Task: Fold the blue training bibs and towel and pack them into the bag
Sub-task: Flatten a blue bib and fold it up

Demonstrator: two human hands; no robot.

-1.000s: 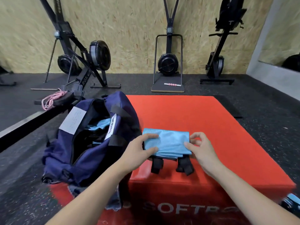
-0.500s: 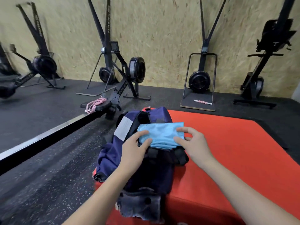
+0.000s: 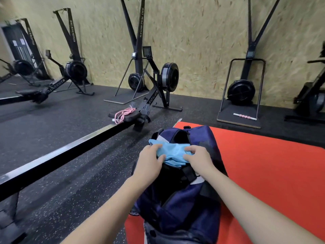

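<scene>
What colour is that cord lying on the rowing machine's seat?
Pink; the cord shows in the head view.

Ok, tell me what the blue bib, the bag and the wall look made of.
Blue bib: thin synthetic fabric, probably; slight sheen, crumples softly under both hands.
Bag: navy woven cloth, likely nylon or polyester; matte, sags in folds.
Wall: strand board, apparently; pressed wood flakes visible, unpainted.

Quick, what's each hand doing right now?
Left hand: grips the folded blue bib over the open bag.
Right hand: grips the bib's other end.
</scene>
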